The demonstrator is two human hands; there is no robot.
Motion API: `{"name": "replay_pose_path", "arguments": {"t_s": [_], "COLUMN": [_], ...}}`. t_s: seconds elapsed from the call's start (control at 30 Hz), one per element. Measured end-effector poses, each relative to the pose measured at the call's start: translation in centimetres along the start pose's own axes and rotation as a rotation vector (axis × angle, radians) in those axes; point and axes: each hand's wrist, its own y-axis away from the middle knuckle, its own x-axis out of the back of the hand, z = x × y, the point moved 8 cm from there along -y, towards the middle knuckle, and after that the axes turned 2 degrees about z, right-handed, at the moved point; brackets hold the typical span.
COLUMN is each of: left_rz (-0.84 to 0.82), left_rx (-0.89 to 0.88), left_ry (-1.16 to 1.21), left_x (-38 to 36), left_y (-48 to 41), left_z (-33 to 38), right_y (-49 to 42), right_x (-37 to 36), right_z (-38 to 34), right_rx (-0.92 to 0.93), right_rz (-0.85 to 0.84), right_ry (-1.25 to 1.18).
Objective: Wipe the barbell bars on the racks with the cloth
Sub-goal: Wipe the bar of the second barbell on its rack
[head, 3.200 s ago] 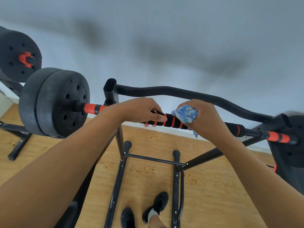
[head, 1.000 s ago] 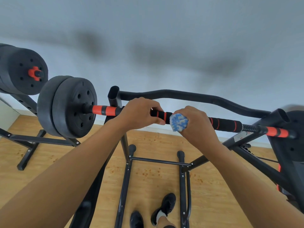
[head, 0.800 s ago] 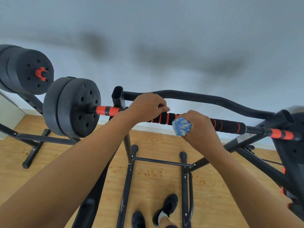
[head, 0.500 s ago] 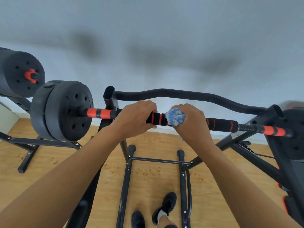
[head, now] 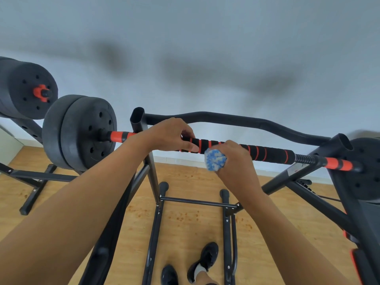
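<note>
Floor of pale wood lies under a black rack, whose uprights carry the bar across the view from left to right. Two black plates sit on the bar's left end, just beside the left upright; another plate sits on the right end, partly cut off by the frame edge. A second loaded bar end shows at far left on its own stand. Behind the bar, a curved black tube joins the two uprights.

Both forearms reach up from the bottom of the frame. The left hand is closed around the bar's black grip with its red rings, fingers curled over the top and thumb underneath, just right of the left upright. The right hand sits close beside it, nearly touching, fingers closed tight in a fist around a bunched blue-and-white cloth. The cloth bulges out of the fist's left side, at the bar's near, lower edge; whether it presses on the bar there cannot be told. Two black shoes stand on the floor below.
</note>
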Motion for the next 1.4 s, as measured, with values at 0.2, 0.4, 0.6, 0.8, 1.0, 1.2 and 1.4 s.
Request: {"name": "replay_pose_path", "arguments": {"t_s": [0.2, 0.4, 0.6, 0.8, 1.0, 1.2, 1.4], "left_rz": [-0.013, 0.323, 0.334, 0.196, -0.002, 0.086, 0.195], "left_rx": [0.008, -0.080, -0.061, -0.030, 0.029, -0.053, -0.076], "left_ry": [-0.147, -0.219, -0.151, -0.070, 0.006, -0.157, -0.085], "left_x": [-0.1, -1.5, -1.4, -0.7, -1.2, -2.3, -1.7], "left_y": [1.2, 2.5, 2.3, 0.7, -1.0, 0.7, 0.4], "left_z": [1.0, 4.2, 3.4, 2.6, 1.7, 3.6, 3.1], "right_y": [1.1, -4.2, -2.6, -1.1, -0.1, -1.3, 0.0], "right_x": [2.5, 2.7, 2.4, 2.8, 2.5, 2.8, 1.9], "right_z": [1.5, 2.5, 1.7, 1.4, 1.7, 1.8, 1.7], "right_rx": [-0.069, -0.082, 0.017, 0.042, 0.014, 0.016, 0.011], "right_rz": [0.147, -0.008, -0.007, 0.031, 0.011, 0.094, 0.136], "right_ry": [-0.159, 0.022, 0.120, 0.021, -0.006, -0.016, -0.023]}}
